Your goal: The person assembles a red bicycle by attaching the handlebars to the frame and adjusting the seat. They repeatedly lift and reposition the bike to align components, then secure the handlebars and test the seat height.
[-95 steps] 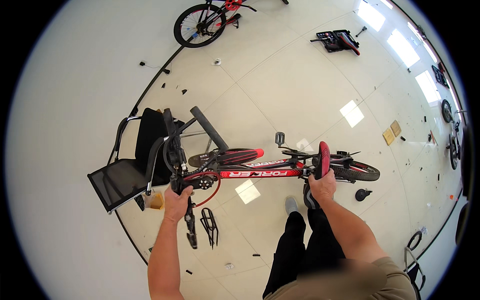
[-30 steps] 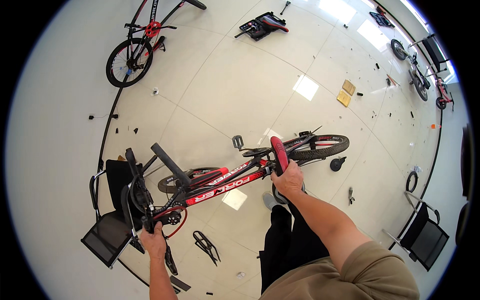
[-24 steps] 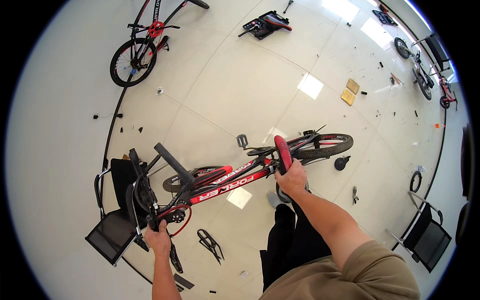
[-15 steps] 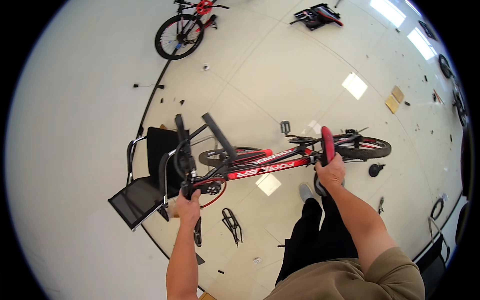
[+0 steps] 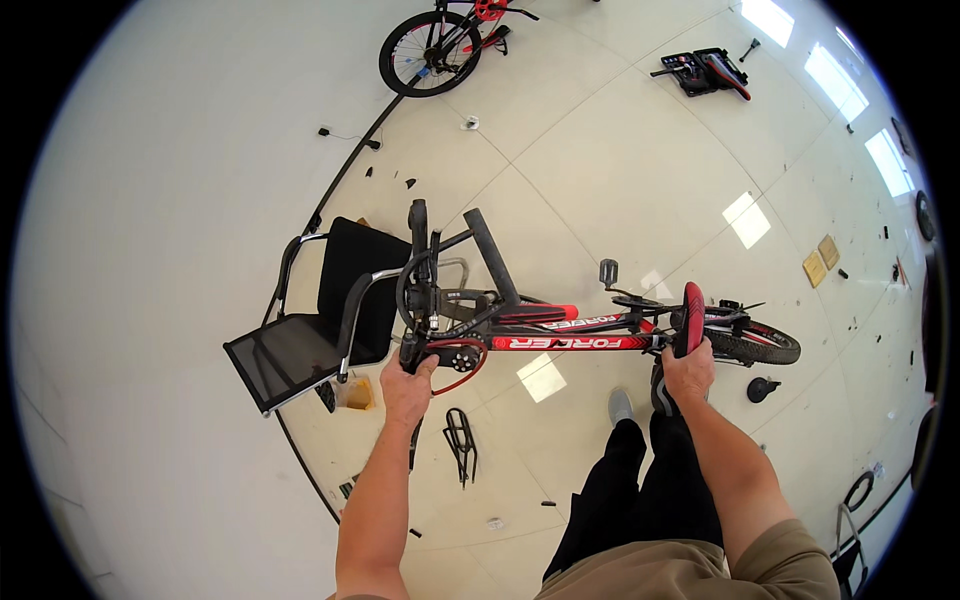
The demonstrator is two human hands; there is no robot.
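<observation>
A red and black bicycle lies across the middle of the view, front end to the left. My left hand is wrapped round the near end of its handlebar. On the right, my right hand grips the red and black saddle, thumb and fingers around its near part. Behind the saddle is the rear wheel. A pedal sticks out on the far side. Dark cables loop around the front end, and the frame partly hides what lies beneath it.
Close to the handlebar stands a black chair against the wall. A black slotted metal part and a round black part lie on the floor. Further off are another bicycle, an open tool case and yellowish pieces.
My view has turned. The bicycle's front end, with my left hand on it, has shifted right, a little off the chair. Both hands keep their hold.
</observation>
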